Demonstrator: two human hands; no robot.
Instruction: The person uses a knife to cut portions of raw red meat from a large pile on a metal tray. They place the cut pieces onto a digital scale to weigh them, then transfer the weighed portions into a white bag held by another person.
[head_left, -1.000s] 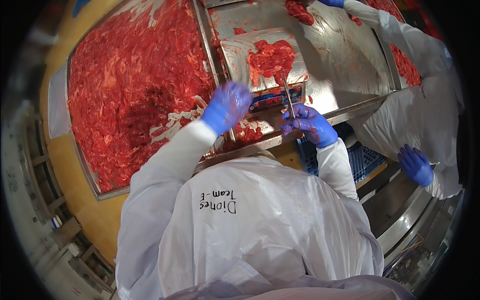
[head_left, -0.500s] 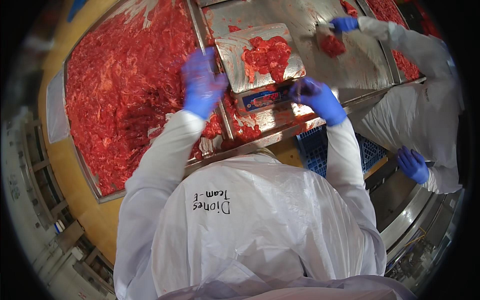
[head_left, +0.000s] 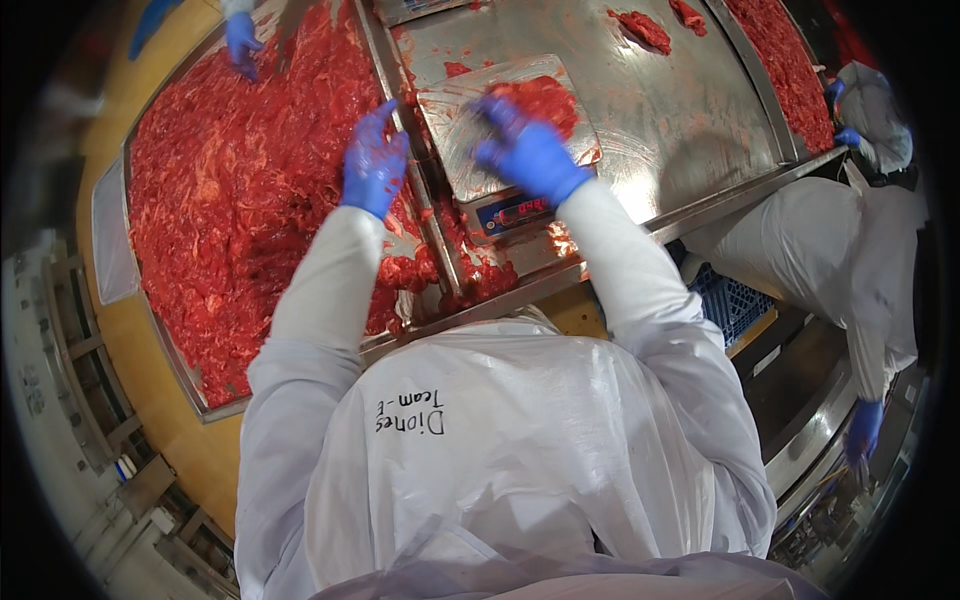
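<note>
My left hand (head_left: 374, 168), in a blue glove, is above the near right part of a wide metal tray (head_left: 165, 345) full of raw red meat (head_left: 240, 190). Its fingers are apart and hold nothing I can see. Over the steel plate (head_left: 460, 165) of a weighing scale, my right hand (head_left: 535, 158) reaches in with thumb and fingers spread; the fingertips are blurred. Just beyond it sits a heap of meat pieces (head_left: 545, 100), partly hidden by the hand. The scale's lit display (head_left: 520, 210) shows below my wrist.
Two meat pieces (head_left: 643, 32) lie farther off on the steel table (head_left: 680, 130). A second meat tray (head_left: 780, 75) borders its right side. Another person's gloved hand (head_left: 242, 45) hangs over the left tray. A co-worker in white (head_left: 800, 235) stands at right beside a blue crate (head_left: 735, 305).
My right hand has moved from beside the display up over the scale plate. My left hand shifted slightly left. The co-worker's hand left the table; another hand appeared over the left tray.
</note>
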